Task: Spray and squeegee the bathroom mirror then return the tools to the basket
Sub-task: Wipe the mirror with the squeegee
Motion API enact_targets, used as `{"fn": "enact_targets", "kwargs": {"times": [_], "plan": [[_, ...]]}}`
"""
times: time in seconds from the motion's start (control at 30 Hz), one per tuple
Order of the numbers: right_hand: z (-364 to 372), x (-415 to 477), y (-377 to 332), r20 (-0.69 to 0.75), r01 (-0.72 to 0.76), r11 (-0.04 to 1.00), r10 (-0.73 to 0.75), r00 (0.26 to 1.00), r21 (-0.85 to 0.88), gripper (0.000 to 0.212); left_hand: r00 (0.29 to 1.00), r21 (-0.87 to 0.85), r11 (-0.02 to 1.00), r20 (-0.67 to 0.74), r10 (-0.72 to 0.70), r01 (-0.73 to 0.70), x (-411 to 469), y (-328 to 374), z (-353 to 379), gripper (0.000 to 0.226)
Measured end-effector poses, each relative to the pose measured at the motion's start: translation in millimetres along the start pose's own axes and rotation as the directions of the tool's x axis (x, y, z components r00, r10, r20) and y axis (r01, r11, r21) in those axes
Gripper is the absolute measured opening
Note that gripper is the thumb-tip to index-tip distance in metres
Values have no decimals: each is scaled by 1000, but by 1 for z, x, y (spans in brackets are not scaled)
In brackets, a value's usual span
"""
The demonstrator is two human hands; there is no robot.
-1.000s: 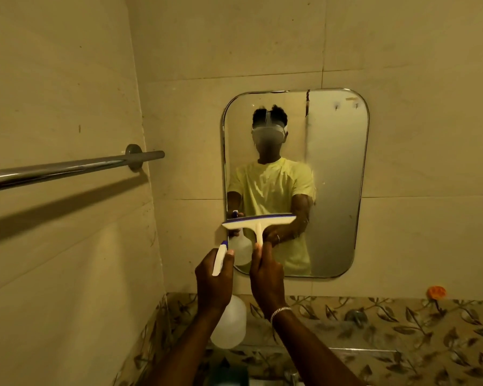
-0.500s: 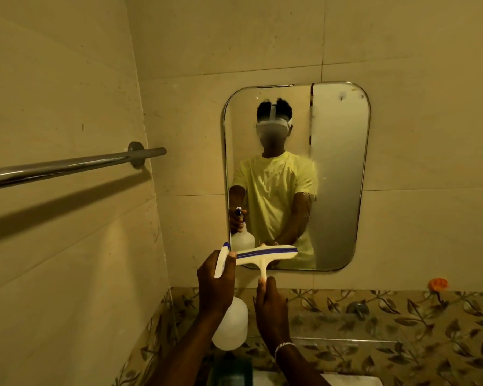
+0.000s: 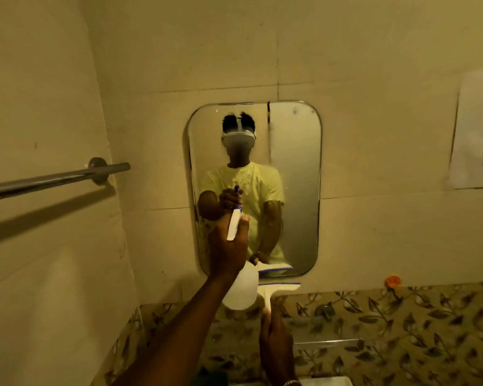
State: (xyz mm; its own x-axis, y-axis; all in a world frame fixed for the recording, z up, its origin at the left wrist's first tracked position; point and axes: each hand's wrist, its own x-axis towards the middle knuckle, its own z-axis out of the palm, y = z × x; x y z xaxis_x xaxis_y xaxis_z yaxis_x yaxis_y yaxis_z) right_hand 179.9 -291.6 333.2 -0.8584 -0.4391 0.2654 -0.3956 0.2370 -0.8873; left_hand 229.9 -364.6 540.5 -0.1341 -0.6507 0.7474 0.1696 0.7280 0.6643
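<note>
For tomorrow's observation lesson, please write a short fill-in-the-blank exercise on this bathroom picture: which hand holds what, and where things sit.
1. The left hand holds the ____ up in front of the mirror.
2. The right hand grips the squeegee by its ____.
3. The squeegee's blade sits just ____ the mirror's bottom edge.
4. On the wall to the person's left is a metal ____.

Missing words: spray bottle; handle; below; towel bar
</note>
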Motion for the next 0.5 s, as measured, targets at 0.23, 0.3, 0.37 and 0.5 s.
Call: {"fn": "enact_targets", "kwargs": {"times": [0.23, 0.3, 0.37, 0.5], "plan": [[-33, 0, 29, -76, -21, 998, 16, 997, -55, 50, 998, -71, 996, -37, 48, -51, 31, 59, 72, 23], [-40, 2, 36, -96, -40, 998, 35, 995, -53, 49, 997, -32, 998, -56, 54, -56, 34, 67, 85, 23], [-44, 5, 44, -103, -60, 996, 53, 993, -66, 45, 995, -24, 996, -61, 79, -80, 29, 70, 92, 22], [-55, 10, 59, -112, -97, 994, 90, 990, -53, 41, 999, -67, 996, 11, 52, -51, 2, 60, 96, 22]]}}
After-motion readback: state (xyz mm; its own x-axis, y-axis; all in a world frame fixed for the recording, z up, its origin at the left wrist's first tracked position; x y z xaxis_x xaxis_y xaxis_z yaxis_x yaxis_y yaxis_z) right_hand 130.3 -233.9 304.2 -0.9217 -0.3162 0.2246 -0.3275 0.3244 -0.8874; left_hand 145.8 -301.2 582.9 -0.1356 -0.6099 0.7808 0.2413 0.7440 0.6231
